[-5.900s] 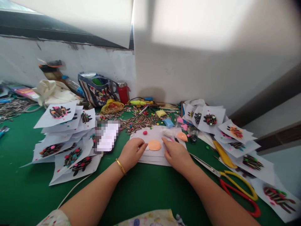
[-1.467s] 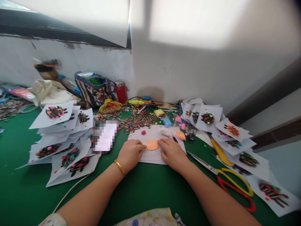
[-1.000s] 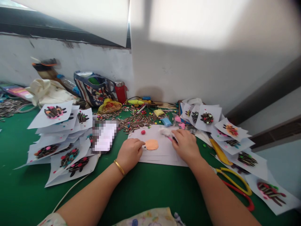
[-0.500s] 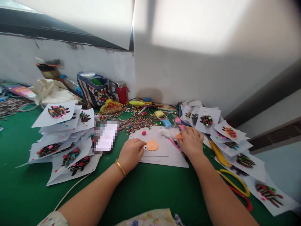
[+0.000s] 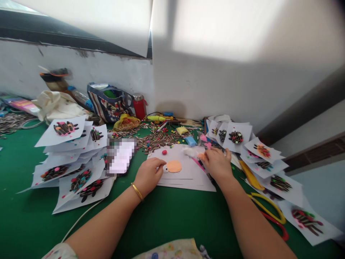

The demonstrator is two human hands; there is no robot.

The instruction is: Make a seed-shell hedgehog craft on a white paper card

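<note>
A flattened orange clay oval point(image 5: 174, 166) lies on the stacked white paper point(image 5: 185, 182) in front of me. At its left end is a small white piece with a dark-centred eye point(image 5: 166, 169). My left hand point(image 5: 149, 174) rests on the paper's left edge, fingertips pressed together close to that white piece; anything between them is hidden. On the right side, my right hand point(image 5: 217, 165) has its fingers closed on a lump of orange clay point(image 5: 201, 156) beside a clear plastic wrapper point(image 5: 189, 151). A red clay ball point(image 5: 164, 152) sits near the paper's top edge.
Seed-decorated paper sheets point(image 5: 78, 180) are piled at left, more sheets point(image 5: 280, 183) at right. Yellow-handled scissors point(image 5: 266, 205) lie by my right forearm. A phone point(image 5: 122, 156), loose striped seeds point(image 5: 156, 140), a blue clay packet point(image 5: 190, 141) and a red flask point(image 5: 139, 108) stand beyond.
My right hand has shifted slightly left, with its fingers drawn in closer around the orange clay. The left hand has barely moved, and the orange oval stays in place.
</note>
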